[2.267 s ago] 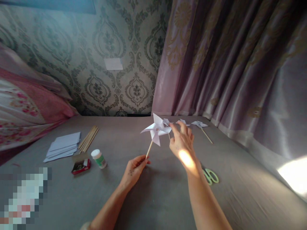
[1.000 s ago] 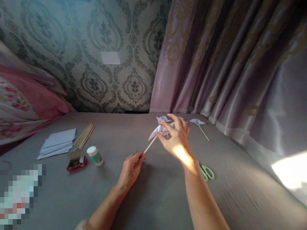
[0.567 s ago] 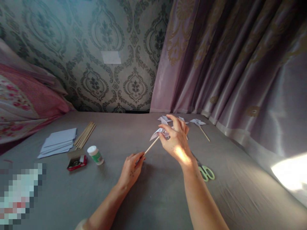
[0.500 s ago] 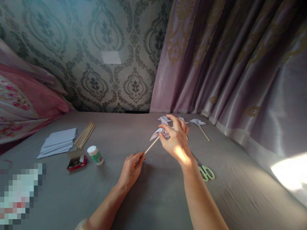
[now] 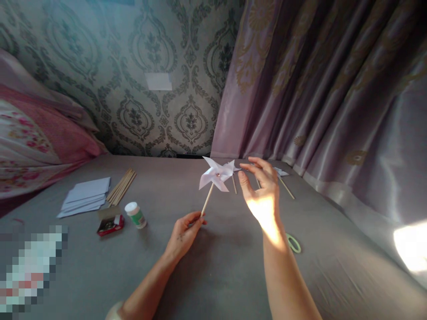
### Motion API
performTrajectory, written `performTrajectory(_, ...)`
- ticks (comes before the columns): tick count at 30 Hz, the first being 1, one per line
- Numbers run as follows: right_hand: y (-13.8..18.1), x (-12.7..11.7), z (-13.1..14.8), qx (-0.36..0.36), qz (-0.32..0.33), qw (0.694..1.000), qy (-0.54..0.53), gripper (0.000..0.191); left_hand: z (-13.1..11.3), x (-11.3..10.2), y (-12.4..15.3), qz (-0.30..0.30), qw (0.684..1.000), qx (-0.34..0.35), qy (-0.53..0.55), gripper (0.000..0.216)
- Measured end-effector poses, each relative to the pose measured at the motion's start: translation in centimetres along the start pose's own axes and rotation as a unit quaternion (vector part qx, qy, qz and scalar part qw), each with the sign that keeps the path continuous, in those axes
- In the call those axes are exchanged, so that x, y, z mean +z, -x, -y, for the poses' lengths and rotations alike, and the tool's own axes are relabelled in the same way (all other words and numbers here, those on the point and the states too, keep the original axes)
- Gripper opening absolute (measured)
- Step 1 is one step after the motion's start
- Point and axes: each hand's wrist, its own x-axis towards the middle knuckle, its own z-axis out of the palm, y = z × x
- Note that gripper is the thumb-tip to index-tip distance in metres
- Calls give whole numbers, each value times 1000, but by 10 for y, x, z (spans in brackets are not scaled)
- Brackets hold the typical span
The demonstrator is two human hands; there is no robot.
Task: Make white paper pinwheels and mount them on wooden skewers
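My left hand [image 5: 187,231] is closed round the lower end of a wooden stick, holding up a white paper pinwheel [image 5: 220,180]. Its four-bladed head faces me with a small metal pin at the centre. To the right of the blades is my right hand [image 5: 262,186], fingers apart and nothing between them, not touching the paper. Behind it lie more white pinwheels on sticks; one at the right [image 5: 283,172] shows its head and stick, while the others are partly hidden. Green-handled scissors [image 5: 294,243] are mostly covered by my right forearm.
On the grey cloth surface [image 5: 213,275], a stack of white paper [image 5: 83,195] lies at left beside several wooden sticks [image 5: 122,186]. Nearer are an open red box [image 5: 110,224] of small metal pieces and a white-capped bottle [image 5: 136,215]. Curtains [image 5: 300,98] hang at right.
My right hand has let go of the pinwheel's blades and moved right, opening. The pinwheel in my left hand has tipped more upright, its face now turned to me.
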Motion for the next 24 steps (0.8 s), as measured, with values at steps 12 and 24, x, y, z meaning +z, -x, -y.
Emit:
performTrajectory(12,25,40,13,38,112,988,99,18,4,2,-1,22,995,-44,92,46)
performTrajectory(24,21,39,9,112,36,993,22,21,7,2,-1,10,998,-20,54,42)
